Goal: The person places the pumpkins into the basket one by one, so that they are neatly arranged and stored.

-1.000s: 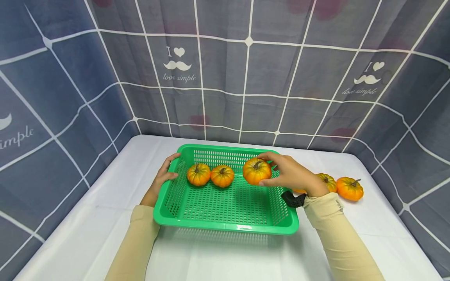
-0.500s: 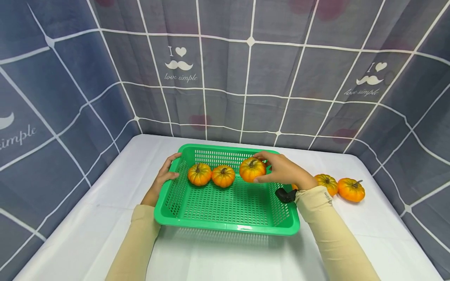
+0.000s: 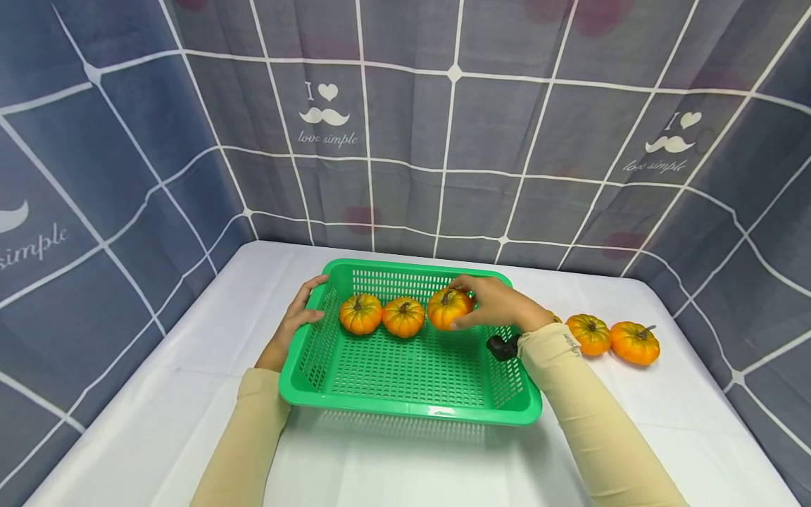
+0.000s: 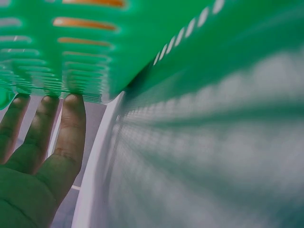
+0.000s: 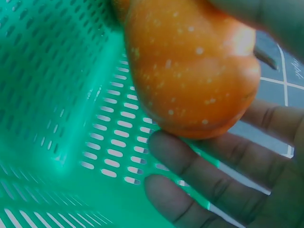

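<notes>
Gripping pumpkin (image 3: 444, 310) side-on, right hand (image 3: 497, 303)

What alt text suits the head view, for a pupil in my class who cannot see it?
A person's right hand holds an orange pumpkin beside two other pumpkins in a green basket, whose left rim the left hand grips. More pumpkins lie on the white table to the right.

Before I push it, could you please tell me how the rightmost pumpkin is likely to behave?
The rightmost pumpkin would probably wobble rather than roll freely, as its body looks squat and ribbed. Pushed toward the basket, it would likely bump the next pumpkin, close beside it. Its thin, jutting stem might snap if caught.
</notes>
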Demonstrator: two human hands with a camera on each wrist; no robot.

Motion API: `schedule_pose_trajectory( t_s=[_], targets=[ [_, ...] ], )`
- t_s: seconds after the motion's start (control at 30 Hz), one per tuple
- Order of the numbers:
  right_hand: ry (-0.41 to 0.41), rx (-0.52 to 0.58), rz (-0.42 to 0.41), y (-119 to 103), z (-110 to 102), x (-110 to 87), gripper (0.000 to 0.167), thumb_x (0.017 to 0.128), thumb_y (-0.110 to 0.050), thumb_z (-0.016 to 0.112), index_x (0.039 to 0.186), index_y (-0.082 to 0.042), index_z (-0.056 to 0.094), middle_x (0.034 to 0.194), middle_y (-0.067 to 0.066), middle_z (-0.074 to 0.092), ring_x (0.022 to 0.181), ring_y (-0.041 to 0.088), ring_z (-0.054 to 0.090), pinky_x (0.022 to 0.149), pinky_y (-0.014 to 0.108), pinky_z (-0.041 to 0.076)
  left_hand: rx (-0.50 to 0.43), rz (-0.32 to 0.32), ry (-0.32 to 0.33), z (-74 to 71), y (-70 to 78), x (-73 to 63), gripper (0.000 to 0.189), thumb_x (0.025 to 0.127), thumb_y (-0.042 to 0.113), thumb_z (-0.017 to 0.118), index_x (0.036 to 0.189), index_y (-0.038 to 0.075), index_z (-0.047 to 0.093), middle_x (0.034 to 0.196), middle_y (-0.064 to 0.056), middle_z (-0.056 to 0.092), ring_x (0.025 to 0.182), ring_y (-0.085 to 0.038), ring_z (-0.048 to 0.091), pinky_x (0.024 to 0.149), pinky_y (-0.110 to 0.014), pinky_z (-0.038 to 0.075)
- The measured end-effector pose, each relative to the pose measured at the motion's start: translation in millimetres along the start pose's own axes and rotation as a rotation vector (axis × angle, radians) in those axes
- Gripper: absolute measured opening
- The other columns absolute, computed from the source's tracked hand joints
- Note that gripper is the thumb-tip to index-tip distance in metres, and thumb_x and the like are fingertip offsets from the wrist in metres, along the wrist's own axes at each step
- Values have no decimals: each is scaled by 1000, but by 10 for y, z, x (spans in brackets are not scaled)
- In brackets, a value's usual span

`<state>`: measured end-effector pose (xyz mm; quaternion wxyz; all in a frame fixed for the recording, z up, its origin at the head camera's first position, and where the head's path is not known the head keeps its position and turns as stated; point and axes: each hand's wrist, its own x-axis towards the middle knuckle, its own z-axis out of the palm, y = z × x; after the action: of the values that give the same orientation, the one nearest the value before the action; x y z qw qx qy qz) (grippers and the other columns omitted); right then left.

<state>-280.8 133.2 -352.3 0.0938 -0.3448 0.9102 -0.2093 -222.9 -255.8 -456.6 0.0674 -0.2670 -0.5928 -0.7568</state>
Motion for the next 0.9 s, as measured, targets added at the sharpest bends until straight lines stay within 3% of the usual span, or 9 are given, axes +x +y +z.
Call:
schedule_pose_trajectory(
  t_s=[0.2, 0.43, 0.67, 0.9],
  targets=[
    [-40, -21, 58, 22, 41, 60, 72, 86, -30, 90, 143, 1, 61, 138, 27, 66, 124, 44, 64, 105, 55, 54, 30, 32, -17, 3, -3, 29, 71, 89, -9, 42, 146, 30, 58, 142, 12, 60, 119, -5, 64, 95, -18, 53],
    [-94, -27, 97, 6, 77, 121, 70, 87, -28, 90, 144, 1, 61, 137, 27, 66, 125, 43, 63, 106, 54, 53, -1, -19, 0, 2, 1, 10, 69, 91, -8, 42, 147, 29, 56, 142, 8, 61, 121, -8, 64, 96, -21, 55],
    [-137, -48, 142, 0, 109, 191, 70, 85, -28, 90, 143, 0, 61, 133, 23, 69, 127, 45, 60, 108, 55, 51, 77, 15, -5, -7, -12, 13, 71, 90, -7, 43, 148, 32, 56, 146, 14, 55, 123, -4, 61, 97, -18, 51],
    [-170, -47, 190, -56, 134, 230, 72, 86, -28, 90, 147, -2, 60, 144, 22, 64, 140, 49, 51, 116, 59, 45, 22, -8, -5, -11, -5, 0, 69, 91, -7, 42, 149, 29, 55, 144, 8, 60, 122, -8, 64, 98, -21, 54]
  ],
)
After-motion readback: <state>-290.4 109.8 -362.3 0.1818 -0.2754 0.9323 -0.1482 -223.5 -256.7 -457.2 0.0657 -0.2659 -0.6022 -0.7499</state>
